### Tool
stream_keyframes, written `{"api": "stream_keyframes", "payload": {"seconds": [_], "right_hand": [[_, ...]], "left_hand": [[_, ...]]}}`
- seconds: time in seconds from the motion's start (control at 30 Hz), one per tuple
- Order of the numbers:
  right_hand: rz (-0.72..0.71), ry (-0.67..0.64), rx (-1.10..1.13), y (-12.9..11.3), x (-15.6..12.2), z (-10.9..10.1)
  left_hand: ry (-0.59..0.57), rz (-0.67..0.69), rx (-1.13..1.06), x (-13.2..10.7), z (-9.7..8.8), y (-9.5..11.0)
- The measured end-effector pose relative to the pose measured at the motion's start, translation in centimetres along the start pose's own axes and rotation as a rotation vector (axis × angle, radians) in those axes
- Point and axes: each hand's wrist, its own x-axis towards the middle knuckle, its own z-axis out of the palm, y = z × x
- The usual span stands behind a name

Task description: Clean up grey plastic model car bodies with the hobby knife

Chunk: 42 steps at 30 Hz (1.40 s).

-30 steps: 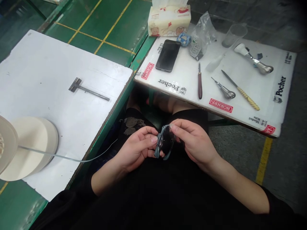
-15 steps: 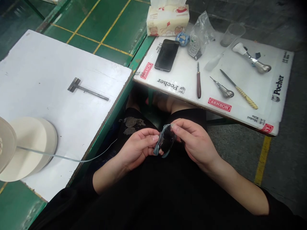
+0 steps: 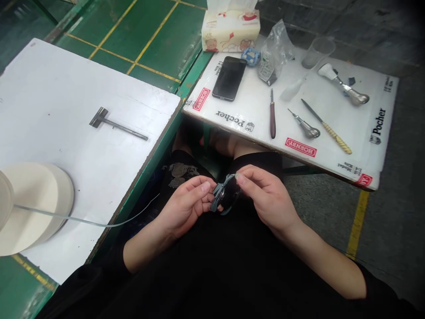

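Note:
Above my lap, both hands hold a small grey-blue piece (image 3: 217, 195) made of thin curved strips, with dark gaps between them; its exact kind I cannot make out. My right hand (image 3: 267, 195) pinches its upper right end between thumb and forefinger. At its left side, the curled fingers of my left hand (image 3: 187, 204) touch it, the thumb lifted a little off it. A thin pale grey strip (image 3: 109, 225) runs from a cream round spool (image 3: 43, 199) on the left table toward my left forearm.
On the left white tabletop (image 3: 59, 88) lies a dark metal hammer-shaped tool (image 3: 119, 126). The right board (image 3: 262, 106) bears a phone (image 3: 229, 78), tissue pack (image 3: 230, 31), plastic bag (image 3: 274, 53), clear cup (image 3: 318, 52), chisel-like tool (image 3: 272, 115), awl (image 3: 303, 124), file (image 3: 327, 127) and a metal-handled tool (image 3: 345, 84).
My left thumb has lifted from the grey-blue piece and the left fingers have shifted slightly. The right hand keeps its pinch. The whole view has moved a little.

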Motion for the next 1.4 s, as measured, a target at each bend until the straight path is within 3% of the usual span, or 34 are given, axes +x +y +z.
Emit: {"api": "stream_keyframes", "payload": {"seconds": [0.13, 0.43, 0.6, 0.93, 1.13, 1.4], "right_hand": [[-0.035, -0.04, 0.004, -0.2, -0.1, 0.2], [0.055, 0.02, 0.118, 0.4, 0.2, 0.2], [0.117, 0.079, 0.142, -0.1, 0.5, 0.2], [0.198, 0.038, 0.183, -0.6, 0.5, 0.0], [0.221, -0.023, 0.153, -1.4, 0.4, -1.0], [0.26, -0.097, 0.296, -3.4, 0.3, -2.2]], "left_hand": [[0.005, -0.056, 0.012, 0.5, -0.1, -0.2], [-0.025, -0.069, 0.004, 0.7, -0.3, -0.3], [0.015, -0.006, 0.049, 0.6, -0.1, -0.1], [0.004, -0.043, 0.016, 0.8, -0.5, -0.1], [-0.019, 0.034, 0.018, 0.6, -0.9, 0.7], [-0.134, 0.235, 0.234, 0.8, -0.5, 2.6]]}}
